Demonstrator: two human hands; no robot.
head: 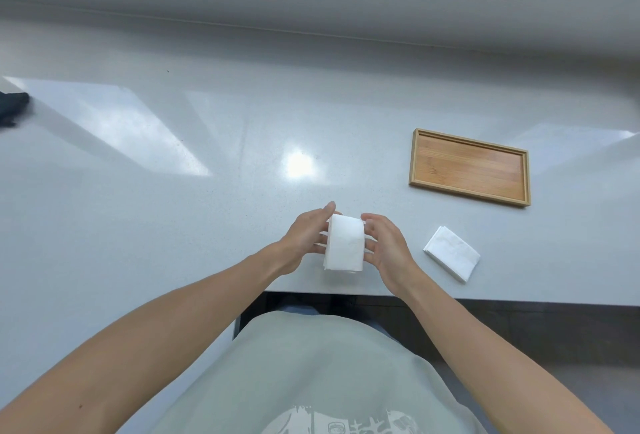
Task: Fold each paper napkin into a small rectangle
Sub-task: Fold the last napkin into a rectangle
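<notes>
Mid-fold, by the look of it: napkin (345, 242) bent over into a rounded arch near the table's (173, 208) front edge, well short of the wooden tray (469, 167). Held between left hand (304, 238) and right hand (385, 246), fingers (370, 245) of both only lightly curled, touching its 2 sides (thumbs up at the far curve). Next, probably: pressing the arch flat and creasing. 1 folded napkin (452, 253) already lying nearer the tray, to the right.
</notes>
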